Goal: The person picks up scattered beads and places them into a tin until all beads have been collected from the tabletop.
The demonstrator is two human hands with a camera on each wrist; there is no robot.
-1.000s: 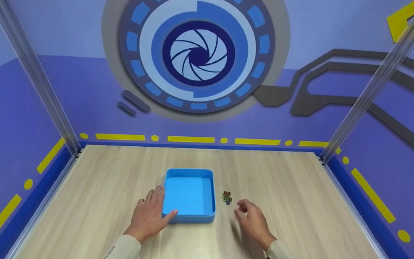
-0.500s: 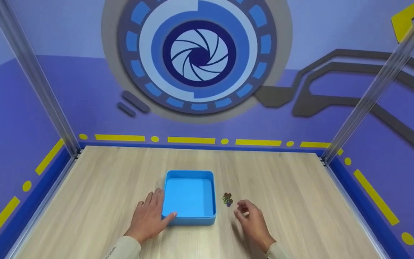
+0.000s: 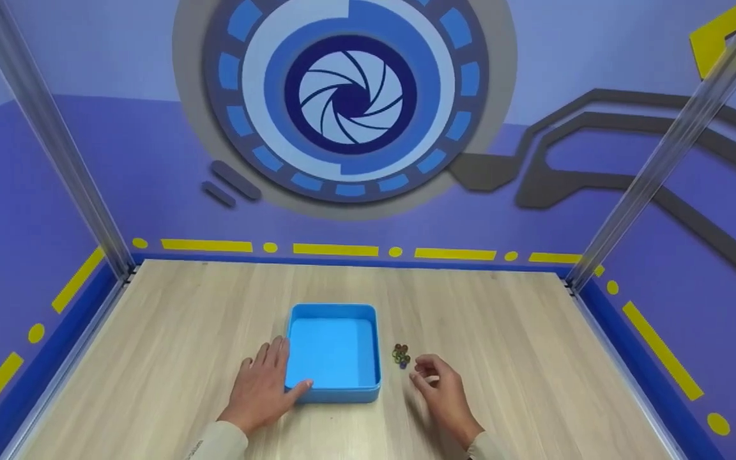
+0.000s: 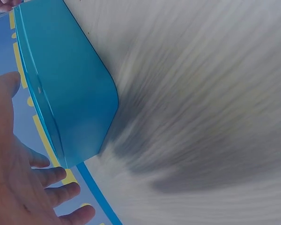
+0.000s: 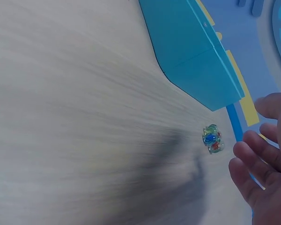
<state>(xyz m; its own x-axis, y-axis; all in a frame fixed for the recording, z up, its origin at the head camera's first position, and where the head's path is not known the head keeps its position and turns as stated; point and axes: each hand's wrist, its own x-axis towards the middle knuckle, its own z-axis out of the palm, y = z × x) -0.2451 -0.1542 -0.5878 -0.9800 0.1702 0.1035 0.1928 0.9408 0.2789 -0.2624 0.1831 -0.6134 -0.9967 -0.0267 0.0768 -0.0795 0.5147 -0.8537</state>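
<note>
Square blue plastic-looking box with rounded corners (image 3: 333, 395): standing upright on the surface, between the fingers of both hands, just to the right of the left ones; smooth blue floor visible inside.
Left hand (image 3: 262, 385): fingers stretched and slightly spread, laid along the left wall of the box, thumb at the near left corner by the rim; gripping nothing; true contact with the wall not possible to tell.
Small cluster of round glass-like marbles (image 3: 401, 356): lying on the surface just beyond and to the left of the right fingertips, between these and the box; red, green and blue colours inside; exact count too small to tell.
Right hand (image 3: 448, 391): fingers loosely bent, thumb apart from them, without any grip; near the marbles, casting a shadow on the surface.
Light wood-grain surface (image 3: 515, 332): beneath the fingers of both hands, bearing box and marbles.
Light beige sleeves (image 3: 218, 441): behind the fingers, ending at both wrists.
Purple-blue printed wall (image 3: 151, 172): far beyond the fingers, with yellow dashes and a large round emblem (image 3: 350, 96).
</note>
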